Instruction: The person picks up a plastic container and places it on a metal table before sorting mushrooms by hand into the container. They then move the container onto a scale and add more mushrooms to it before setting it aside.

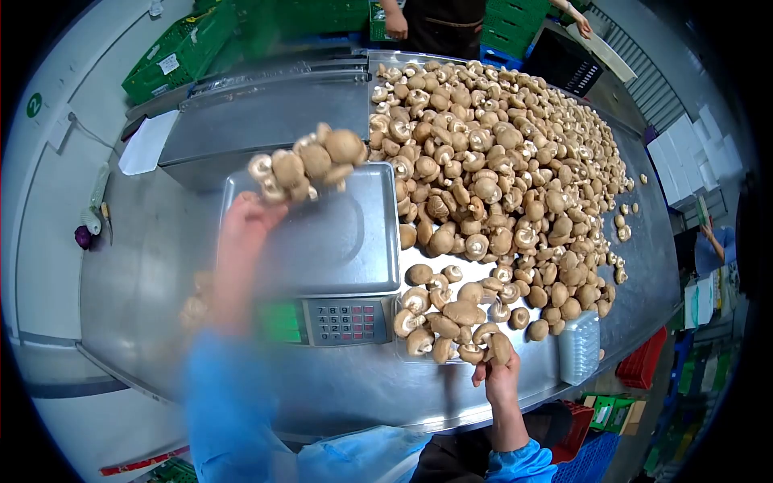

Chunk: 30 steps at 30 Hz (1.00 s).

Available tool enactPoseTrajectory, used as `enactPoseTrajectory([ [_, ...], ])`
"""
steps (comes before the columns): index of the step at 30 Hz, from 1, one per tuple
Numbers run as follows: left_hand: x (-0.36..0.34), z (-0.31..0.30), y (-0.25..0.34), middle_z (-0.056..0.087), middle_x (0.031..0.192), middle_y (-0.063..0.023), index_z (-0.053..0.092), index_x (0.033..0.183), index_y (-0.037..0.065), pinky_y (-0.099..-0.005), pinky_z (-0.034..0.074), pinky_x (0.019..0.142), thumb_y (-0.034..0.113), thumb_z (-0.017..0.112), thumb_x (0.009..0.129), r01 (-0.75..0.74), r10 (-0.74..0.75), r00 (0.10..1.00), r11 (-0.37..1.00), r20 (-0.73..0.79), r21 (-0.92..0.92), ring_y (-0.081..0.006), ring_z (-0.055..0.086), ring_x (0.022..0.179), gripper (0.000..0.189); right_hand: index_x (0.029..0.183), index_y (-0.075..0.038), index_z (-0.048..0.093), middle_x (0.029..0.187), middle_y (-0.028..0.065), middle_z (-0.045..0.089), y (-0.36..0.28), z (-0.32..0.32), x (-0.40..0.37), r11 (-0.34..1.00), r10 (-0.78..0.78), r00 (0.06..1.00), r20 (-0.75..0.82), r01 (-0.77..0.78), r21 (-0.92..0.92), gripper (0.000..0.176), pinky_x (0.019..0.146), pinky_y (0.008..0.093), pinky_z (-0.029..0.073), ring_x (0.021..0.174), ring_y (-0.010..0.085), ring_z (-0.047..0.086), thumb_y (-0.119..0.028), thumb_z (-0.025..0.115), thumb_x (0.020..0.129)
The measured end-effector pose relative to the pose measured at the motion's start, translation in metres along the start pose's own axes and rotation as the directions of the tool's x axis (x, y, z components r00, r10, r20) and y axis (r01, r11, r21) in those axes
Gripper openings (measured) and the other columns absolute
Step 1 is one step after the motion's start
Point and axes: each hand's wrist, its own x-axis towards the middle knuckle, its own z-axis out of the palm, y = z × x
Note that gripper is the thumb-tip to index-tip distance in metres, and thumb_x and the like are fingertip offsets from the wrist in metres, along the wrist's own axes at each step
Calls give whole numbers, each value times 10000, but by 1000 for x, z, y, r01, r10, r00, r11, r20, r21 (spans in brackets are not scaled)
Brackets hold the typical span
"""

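My left hand (251,217), smeared by motion, is closed at the near end of a cluster of brown mushrooms (314,165) above the scale's metal pan (314,249). I cannot make out whether a clear tray lies under that cluster. Below the pan is the scale's keypad (345,322) with a green display. My right hand (501,377) is closed around a brown mushroom (499,348) at the corner of a clear plastic tray (411,356). Several mushrooms with pale stems fill that tray.
A large heap of mushrooms (499,169) covers the steel table to the right. Stacked clear trays (580,348) stand at its near edge. A white sheet (149,143) and a knife (106,217) lie at left. Across the table stands a person in a dark apron (443,28).
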Motion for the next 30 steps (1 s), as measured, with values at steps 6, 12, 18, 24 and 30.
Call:
enactPoseTrajectory([
  [6,61,-6,14,527,1111,-263,497,852,-82,-487,520,967,-130,452,769,36,-36,999,984,2,-175,-510,539,1128,106,1257,3,529,661,82,560,-28,19,18,997,-3,996,85,9,-81,306,356,277,455,406,134,501,-67,451,969],
  [12,105,-9,15,424,1274,-356,386,1179,-247,-507,445,1062,-94,447,857,26,-87,976,957,-201,-288,-495,481,1189,361,1267,5,510,678,86,554,-45,40,31,994,60,982,178,-41,-103,312,376,275,452,428,146,518,-67,453,969],
  [18,109,-13,23,387,1327,-361,303,1265,-239,-498,418,1090,-69,396,944,-36,-72,978,868,-197,-496,-495,445,1227,375,1298,-21,509,778,90,591,-49,74,49,998,19,968,252,-3,-60,333,389,263,462,445,129,537,-47,453,971],
  [24,14,-2,-6,535,1290,-224,451,1296,-94,-395,403,1064,120,531,950,-182,204,977,944,-56,276,-304,501,1244,415,1355,-23,440,783,79,591,-38,129,71,997,-27,941,336,49,-56,397,408,240,459,456,114,545,-38,386,962],
  [30,-50,9,-31,546,1313,-164,514,1269,-40,-367,348,1101,215,470,991,-106,81,994,884,74,455,-235,499,1248,380,1380,-12,383,709,96,584,-14,177,81,993,-62,922,383,97,-74,429,420,281,489,476,126,558,45,380,955],
])
